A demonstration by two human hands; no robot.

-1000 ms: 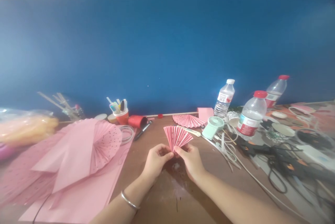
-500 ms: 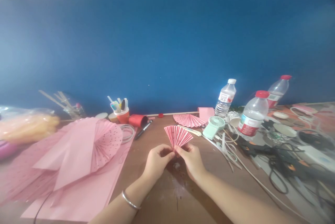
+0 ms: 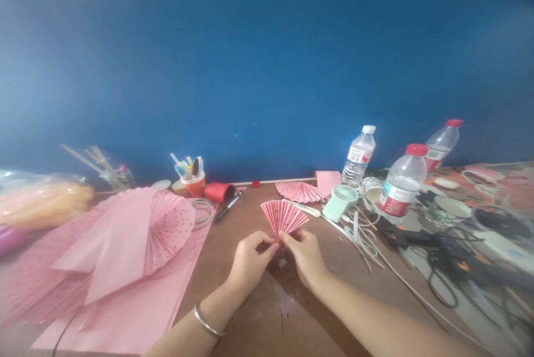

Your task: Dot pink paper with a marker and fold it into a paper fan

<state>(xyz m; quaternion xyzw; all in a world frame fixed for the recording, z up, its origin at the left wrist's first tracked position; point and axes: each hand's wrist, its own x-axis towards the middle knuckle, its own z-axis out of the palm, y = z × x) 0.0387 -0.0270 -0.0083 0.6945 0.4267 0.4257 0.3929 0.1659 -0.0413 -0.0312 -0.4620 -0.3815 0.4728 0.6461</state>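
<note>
The tips of the left hand (image 3: 249, 259) and of the right hand (image 3: 307, 259) were closed in a pinch on the gathered base of a small pleated paper fan (image 3: 283, 214). Both thumbs lay on the near side, close together; the fingers behind the paper were partly hidden, and their exact grip could not be told. The fan stood in front of the person, its dotted pink folds spread upward and away from the hands. Whether its base touched the tabletop (image 3: 258, 323) could not be determined.

In this inspector's judgement, the step in hand was pressing the folds together at the narrow end. The next move appeared to call for a firm pinch there, since loosened pleats would likely spring apart.

Just beyond the fan lay a slim pale tool (image 3: 309, 211) and a second pleated fan (image 3: 298, 191), opened wide. A mint handheld fan (image 3: 340, 204) was near them on the right, with a white-capped bottle (image 3: 359, 157) behind. On the left were a black pen (image 3: 228, 207), a red cylinder (image 3: 216, 192) on its side, and a large dotted paper fan (image 3: 172, 229) partly under plain pink strips (image 3: 120, 251).
</note>
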